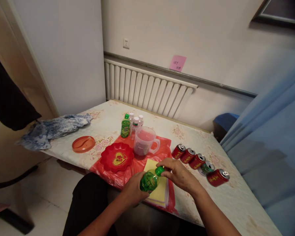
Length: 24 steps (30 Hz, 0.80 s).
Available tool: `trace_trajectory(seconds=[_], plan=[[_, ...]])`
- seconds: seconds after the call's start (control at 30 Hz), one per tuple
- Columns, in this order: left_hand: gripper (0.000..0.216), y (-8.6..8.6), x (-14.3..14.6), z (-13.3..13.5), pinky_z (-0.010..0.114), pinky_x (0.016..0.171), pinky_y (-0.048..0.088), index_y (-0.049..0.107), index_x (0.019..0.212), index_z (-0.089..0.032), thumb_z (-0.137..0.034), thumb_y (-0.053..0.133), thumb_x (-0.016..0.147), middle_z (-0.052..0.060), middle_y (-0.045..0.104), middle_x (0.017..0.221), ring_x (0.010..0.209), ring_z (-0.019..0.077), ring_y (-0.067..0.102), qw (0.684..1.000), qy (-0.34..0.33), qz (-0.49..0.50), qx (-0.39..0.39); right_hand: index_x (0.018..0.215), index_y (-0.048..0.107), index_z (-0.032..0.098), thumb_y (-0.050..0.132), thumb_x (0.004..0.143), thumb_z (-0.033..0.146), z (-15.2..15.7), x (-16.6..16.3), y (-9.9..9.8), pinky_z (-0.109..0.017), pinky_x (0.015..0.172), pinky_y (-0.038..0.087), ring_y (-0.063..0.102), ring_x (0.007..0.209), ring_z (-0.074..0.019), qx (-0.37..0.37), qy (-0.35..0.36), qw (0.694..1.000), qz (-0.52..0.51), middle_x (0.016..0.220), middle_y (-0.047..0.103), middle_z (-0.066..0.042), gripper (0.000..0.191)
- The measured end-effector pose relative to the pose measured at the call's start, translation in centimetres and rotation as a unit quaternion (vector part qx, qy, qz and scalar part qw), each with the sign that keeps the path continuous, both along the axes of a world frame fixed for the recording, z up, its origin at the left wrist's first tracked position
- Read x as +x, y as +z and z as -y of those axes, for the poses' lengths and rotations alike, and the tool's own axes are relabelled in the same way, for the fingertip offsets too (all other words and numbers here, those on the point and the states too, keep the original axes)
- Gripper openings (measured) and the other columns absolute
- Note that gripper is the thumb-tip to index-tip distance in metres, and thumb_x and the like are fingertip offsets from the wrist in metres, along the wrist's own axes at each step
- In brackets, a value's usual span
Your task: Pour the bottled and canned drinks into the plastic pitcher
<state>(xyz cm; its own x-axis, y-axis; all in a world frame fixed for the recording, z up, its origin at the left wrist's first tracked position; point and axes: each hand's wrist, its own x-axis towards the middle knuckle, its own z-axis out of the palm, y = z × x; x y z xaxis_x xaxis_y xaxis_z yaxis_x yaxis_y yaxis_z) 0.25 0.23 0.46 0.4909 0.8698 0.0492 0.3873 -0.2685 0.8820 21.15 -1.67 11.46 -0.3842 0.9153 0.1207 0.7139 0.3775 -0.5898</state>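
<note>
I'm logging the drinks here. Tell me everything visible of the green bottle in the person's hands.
The green bottle is small, translucent green plastic, its label too blurred to read. It is tilted, neck up and to the right, above a yellow pad at the near edge of the table. The left hand wraps its body from below; the right hand pinches the green cap on its neck. Its fill level cannot be told.

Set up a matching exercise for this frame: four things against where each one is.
1 nearest green bottle
2 clear jug
3 orange plate
4 red cans

a on their sides, right of the red sheet
b standing on the red sheet
c gripped by the left hand, right hand on its cap
d on the tablecloth near the blue cloth

Pairs: 1-c, 2-b, 3-d, 4-a
</note>
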Motion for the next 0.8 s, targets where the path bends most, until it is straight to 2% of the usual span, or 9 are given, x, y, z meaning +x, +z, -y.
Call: trace_trajectory(seconds=[0.23, 0.57, 0.8], plan=[[0.053, 0.04, -0.04, 0.03, 0.029, 0.086, 0.049, 0.063, 0.114, -0.021, -0.019, 0.074, 0.062, 0.003, 0.07, 0.11, 0.096, 0.022, 0.064, 1.0, 0.002, -0.009, 0.001, 0.106, 0.071, 0.021, 0.063, 0.079, 0.003, 0.09, 0.11, 0.09, -0.028, 0.076, 0.045, 0.062, 0.084, -0.017, 0.004, -0.01, 1.0, 0.004, 0.095, 0.07, -0.005, 0.033], [0.052, -0.39, -0.1, 0.03, 0.028, 0.084, 0.048, 0.063, 0.113, -0.021, -0.02, 0.075, 0.062, 0.003, 0.07, 0.108, 0.094, 0.0214, 0.064, 1.0, -0.001, 0.0, 0.007, 0.104, 0.071, 0.02, 0.062, 0.08, 0.004, 0.2, 0.02, 0.07, -0.03, 0.081, 0.046, 0.062, 0.087, -0.0181, 0.014, -0.01, 0.999, 0.027, 0.095, 0.07, -0.006, 0.03], [0.052, 0.24, -0.16, 0.16, 0.027, 0.082, 0.048, 0.063, 0.113, -0.022, -0.017, 0.073, 0.062, 0.003, 0.07, 0.108, 0.095, 0.0211, 0.064, 1.0, -0.006, -0.01, -0.003, 0.102, 0.071, 0.02, 0.062, 0.082, 0.006, 0.17, -0.1, 0.06, -0.029, 0.079, 0.045, 0.062, 0.085, -0.0177, 0.014, -0.012, 0.999, 0.04, 0.092, 0.069, -0.005, 0.026]])
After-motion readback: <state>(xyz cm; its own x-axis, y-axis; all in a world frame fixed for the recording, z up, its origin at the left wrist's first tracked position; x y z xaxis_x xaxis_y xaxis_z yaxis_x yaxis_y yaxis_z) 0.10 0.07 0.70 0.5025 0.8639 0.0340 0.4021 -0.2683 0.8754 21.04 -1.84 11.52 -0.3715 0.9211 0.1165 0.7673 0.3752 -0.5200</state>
